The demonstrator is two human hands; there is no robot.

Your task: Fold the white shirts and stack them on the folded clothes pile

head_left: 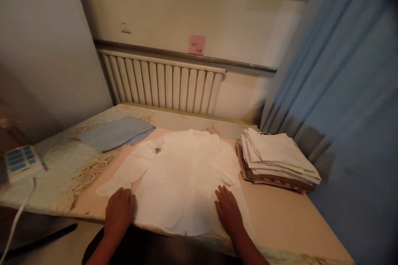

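Observation:
A white button-front shirt [186, 174] lies spread on the pink cloth, collar toward the wall. Its left-hand sleeve stretches out to the side, while the right-hand sleeve is folded over the body. My left hand [120, 211] is at the shirt's lower left edge, just below the outstretched cuff. Its fingers are curled onto the fabric there, the fingertips partly hidden. Resting on the shirt's lower right part is my right hand [229, 211], fingers extended and a little apart, just below the folded-over cuff.
A stack of folded clothes [280, 157] stands right of the shirt, and a folded blue-grey cloth [120, 132] lies at the back left. A white power strip [23, 163] with a cord sits far left. Behind are a radiator [164, 85] and a blue curtain [351, 112].

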